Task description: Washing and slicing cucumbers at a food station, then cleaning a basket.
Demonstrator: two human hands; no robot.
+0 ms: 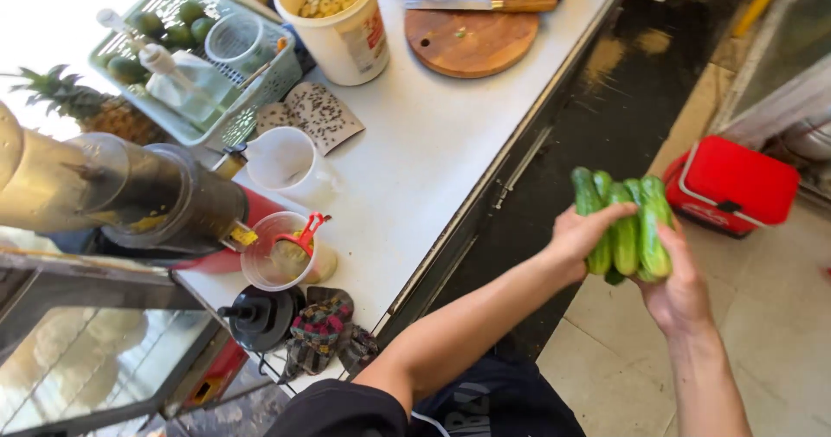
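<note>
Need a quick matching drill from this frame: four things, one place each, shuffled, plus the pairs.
Things:
1. cucumbers
2. knife
3. red cooler box
4. white bucket

Places:
A. on the floor at right
B. on the round wooden cutting board
C. on the white counter, beside the green basket
D. held between the left hand and the right hand, off the counter

Pairs: 1-D, 2-B, 3-A, 4-C
</note>
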